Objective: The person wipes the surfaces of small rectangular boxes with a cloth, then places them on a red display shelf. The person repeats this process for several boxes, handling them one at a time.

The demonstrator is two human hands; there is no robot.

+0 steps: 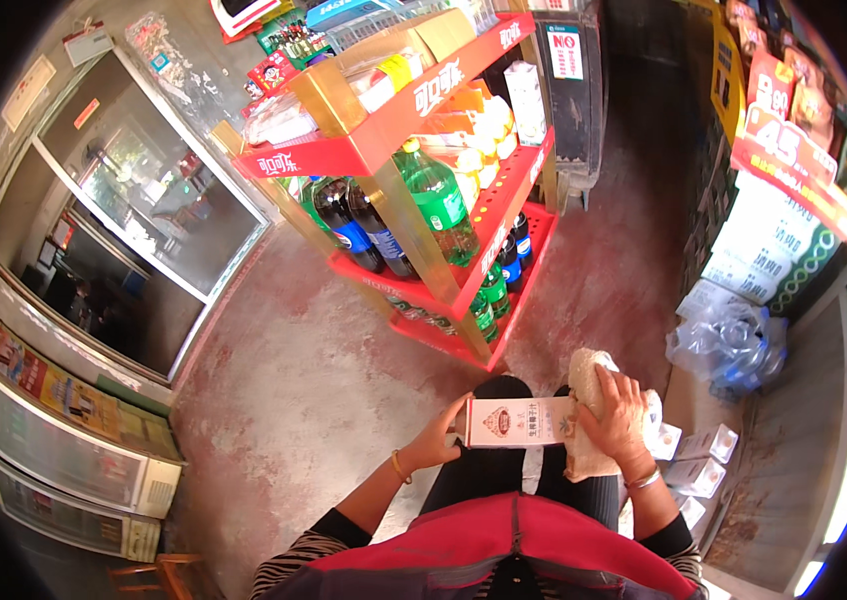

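Note:
A white drink carton [521,422] with printed writing lies sideways above my knees. My left hand [432,438] grips its left end, with a yellow band on that wrist. My right hand [616,416] holds a beige towel [590,459] bunched against the carton's right end and covering it. My black trousers [468,487] and red apron [453,525] are below. Several similar cartons [696,477] lie to the right of my right hand, partly hidden by that arm.
A red-shelved drinks rack [401,124] stands ahead, holding a green soda bottle [434,199] and dark cola bottles [354,217]. Crumpled clear plastic [727,341] and stacked white boxes [761,240] are at right. A glass door [130,217] and chest freezers [67,439] line the left.

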